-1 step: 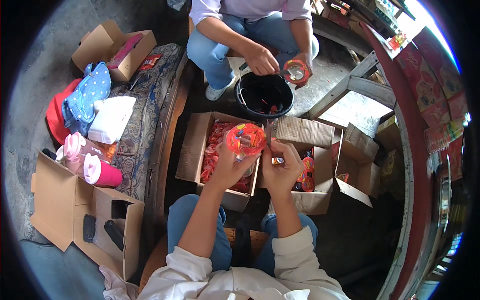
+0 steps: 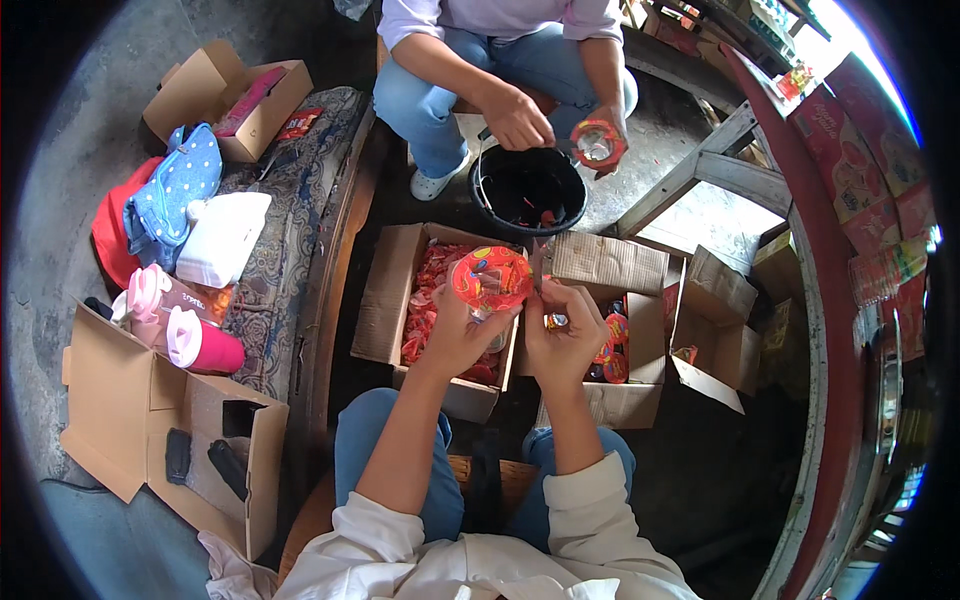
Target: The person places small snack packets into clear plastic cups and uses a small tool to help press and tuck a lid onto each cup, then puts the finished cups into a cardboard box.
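Observation:
Over the boxes at the centre, my left hand (image 2: 455, 335) is closed round a cup with a red printed lid (image 2: 492, 272), its round face turned up. Part of that face looks clear or torn open. My right hand (image 2: 565, 335) pinches a small knife (image 2: 541, 262), its thin blade pointing up by the cup's right rim. Its handle is hidden in my fingers. Beneath my left hand, an open carton (image 2: 385, 320) holds a heap of red wrappers or film pieces. Under my right hand, another carton (image 2: 650, 335) contains several red-topped cups.
Opposite sits a co-worker, whose hands hold a knife and a similar red cup (image 2: 598, 145) over a black bucket (image 2: 500, 220). At left, a patterned bench (image 2: 275, 330) carries bags and pink tumblers (image 2: 215, 345) near open boxes (image 2: 120, 430). A wooden frame (image 2: 690, 190) stands right.
The co-worker's cup has shifted very slightly to the right. My hands, the cup and the knife look unmoved.

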`<state>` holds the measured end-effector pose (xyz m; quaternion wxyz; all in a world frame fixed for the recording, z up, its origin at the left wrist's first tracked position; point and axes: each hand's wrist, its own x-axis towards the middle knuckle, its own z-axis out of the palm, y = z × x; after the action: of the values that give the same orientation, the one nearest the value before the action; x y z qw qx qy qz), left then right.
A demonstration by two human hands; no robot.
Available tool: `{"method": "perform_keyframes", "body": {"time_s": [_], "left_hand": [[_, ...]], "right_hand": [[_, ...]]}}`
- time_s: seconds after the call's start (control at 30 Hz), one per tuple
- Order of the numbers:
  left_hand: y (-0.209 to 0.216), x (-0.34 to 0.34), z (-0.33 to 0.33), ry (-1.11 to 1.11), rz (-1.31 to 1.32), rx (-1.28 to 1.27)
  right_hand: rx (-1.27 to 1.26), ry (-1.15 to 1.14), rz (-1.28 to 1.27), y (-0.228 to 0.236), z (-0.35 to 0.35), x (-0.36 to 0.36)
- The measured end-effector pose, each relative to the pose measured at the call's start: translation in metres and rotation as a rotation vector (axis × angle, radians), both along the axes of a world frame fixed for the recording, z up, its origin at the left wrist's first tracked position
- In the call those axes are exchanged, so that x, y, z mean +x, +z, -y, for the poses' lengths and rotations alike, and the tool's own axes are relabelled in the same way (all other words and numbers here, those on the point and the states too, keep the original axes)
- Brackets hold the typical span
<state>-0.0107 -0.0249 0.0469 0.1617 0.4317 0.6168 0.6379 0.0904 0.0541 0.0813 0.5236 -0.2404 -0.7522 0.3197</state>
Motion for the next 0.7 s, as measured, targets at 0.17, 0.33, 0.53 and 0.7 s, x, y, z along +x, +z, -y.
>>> {"method": "perform_keyframes", "body": {"time_s": [0.17, 0.33, 0.53, 0.7], "left_hand": [[-0.001, -0.0022, 0.0005, 0.055, -0.113, -0.018], [-0.0007, -0.0024, 0.0003, 0.072, -0.104, -0.032], [-0.0077, -0.0042, 0.0021, 0.004, -0.096, -0.028], [-0.0058, -0.004, 0.0033, -0.052, -0.02, -0.108]], "right_hand": [[-0.019, 0.004, -0.006, 0.0014, 0.0003, 0.0002], [-0.001, 0.001, 0.006, -0.0008, 0.0008, 0.0009], [-0.012, -0.011, -0.009, -0.0003, -0.0007, 0.0002], [-0.007, 0.0, 0.009, -0.0006, -0.0038, 0.0022]]}}
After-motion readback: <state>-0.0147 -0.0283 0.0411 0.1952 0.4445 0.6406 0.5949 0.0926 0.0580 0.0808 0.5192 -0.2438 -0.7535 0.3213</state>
